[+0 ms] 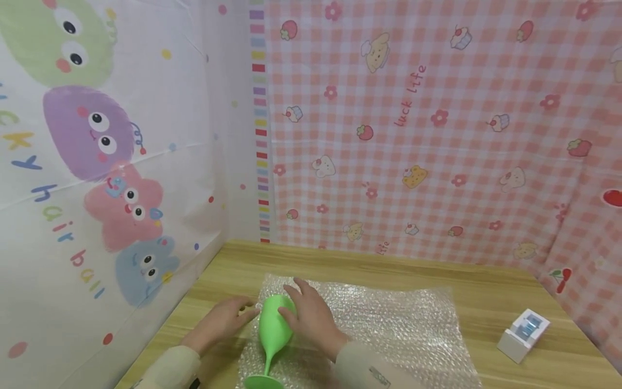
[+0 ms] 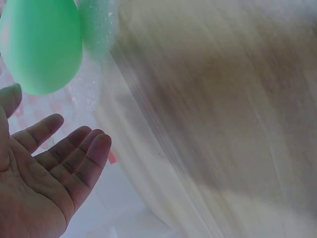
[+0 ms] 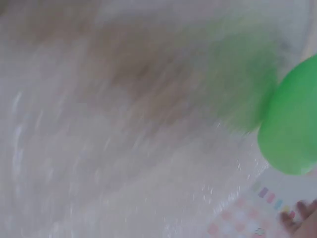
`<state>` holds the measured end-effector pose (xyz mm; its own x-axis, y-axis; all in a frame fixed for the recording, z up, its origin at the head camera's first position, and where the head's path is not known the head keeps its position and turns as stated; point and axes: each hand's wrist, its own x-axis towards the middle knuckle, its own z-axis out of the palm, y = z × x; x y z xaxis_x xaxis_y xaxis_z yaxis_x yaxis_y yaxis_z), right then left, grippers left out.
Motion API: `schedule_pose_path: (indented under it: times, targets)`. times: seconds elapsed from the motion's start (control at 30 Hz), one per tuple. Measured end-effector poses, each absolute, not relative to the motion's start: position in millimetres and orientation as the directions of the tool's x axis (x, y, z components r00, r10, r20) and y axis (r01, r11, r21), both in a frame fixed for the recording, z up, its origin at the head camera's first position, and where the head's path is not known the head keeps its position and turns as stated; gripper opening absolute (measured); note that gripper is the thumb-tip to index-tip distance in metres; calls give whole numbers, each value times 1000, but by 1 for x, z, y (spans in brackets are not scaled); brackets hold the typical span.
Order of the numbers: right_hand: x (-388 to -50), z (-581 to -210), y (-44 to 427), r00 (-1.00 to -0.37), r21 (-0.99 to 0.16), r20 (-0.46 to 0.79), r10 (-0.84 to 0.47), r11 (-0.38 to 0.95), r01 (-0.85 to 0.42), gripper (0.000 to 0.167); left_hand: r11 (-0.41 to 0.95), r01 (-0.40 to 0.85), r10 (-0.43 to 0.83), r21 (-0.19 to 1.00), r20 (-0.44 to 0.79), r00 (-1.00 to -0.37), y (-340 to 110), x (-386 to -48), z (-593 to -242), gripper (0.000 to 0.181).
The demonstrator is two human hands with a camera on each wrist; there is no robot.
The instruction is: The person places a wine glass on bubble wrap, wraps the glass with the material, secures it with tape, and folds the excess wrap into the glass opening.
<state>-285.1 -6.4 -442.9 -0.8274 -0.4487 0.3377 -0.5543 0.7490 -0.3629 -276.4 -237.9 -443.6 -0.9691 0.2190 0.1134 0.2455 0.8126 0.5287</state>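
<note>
A green goblet (image 1: pixel 276 327) lies on bubble wrap (image 1: pixel 398 324), its bowl away from the wearer and its round foot at the near edge of the head view. My left hand (image 1: pixel 221 321) is just left of the bowl; in the left wrist view this hand (image 2: pixel 54 173) has spread fingers, palm up, below the goblet (image 2: pixel 42 44). My right hand (image 1: pixel 313 319) is at the bowl's right side, fingers loosely bent, thumb overlapping the bowl; contact is unclear. In the right wrist view the goblet (image 3: pixel 292 124) shows at the right edge, with part of a hand below it.
A small white box-like object with a bluish top (image 1: pixel 526 334) stands on the wooden table (image 1: pixel 491 286) at the right. Behind rises a pink checked cloth (image 1: pixel 437 151), and a white cloth with cartoon figures (image 1: pixel 194 178) hangs at the left.
</note>
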Motion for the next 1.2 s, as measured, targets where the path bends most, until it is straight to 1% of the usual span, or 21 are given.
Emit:
schedule_pose_path:
  times: [0.07,0.13,0.17,0.23,0.37,0.47,0.57,0.67,0.77,0.93,1.07,1.2]
  targets:
    - [-284,-443,-4,-726,-175,363,-583,723,-668,53,818,256,225,515,124,-966,-240,-278,-445,37]
    - [-283,-443,-4,-646,-48,355,-676,677,-734,53,828,268,235,493,129,-963,-241,-279,-446,35]
    - [-281,-444,-5,-622,-11,343,-704,659,-752,54,831,263,234,490,120,-965,-241,-279,-446,34]
    - [-278,-445,-6,-602,15,317,-733,638,-770,56,832,254,233,493,105,-967,-241,-278,-447,34]
    - [-273,-448,-7,-600,61,286,-747,639,-767,54,836,233,232,498,65,-971,-239,-275,-450,34]
    - [-272,-451,-7,-595,85,278,-754,636,-767,52,852,238,237,465,62,-969,-238,-275,-453,34]
    - [-271,-452,-5,-591,66,276,-758,629,-775,52,877,244,233,413,78,-969,-236,-277,-456,31]
    - [-270,-453,-4,-592,46,278,-756,626,-778,53,895,233,219,379,82,-972,-234,-276,-458,25]
    - [-270,-454,-3,-593,42,285,-753,628,-777,53,901,208,200,380,62,-978,-230,-275,-459,20]
    - [-269,-456,-1,-603,21,288,-744,634,-773,53,915,158,148,372,54,-987,-222,-274,-459,23]
    - [-269,-456,-1,-617,10,277,-736,645,-764,53,913,126,115,389,53,-992,-219,-276,-461,19]
    - [-268,-454,1,-624,1,272,-733,648,-761,53,873,124,111,472,54,-992,-220,-279,-464,17]
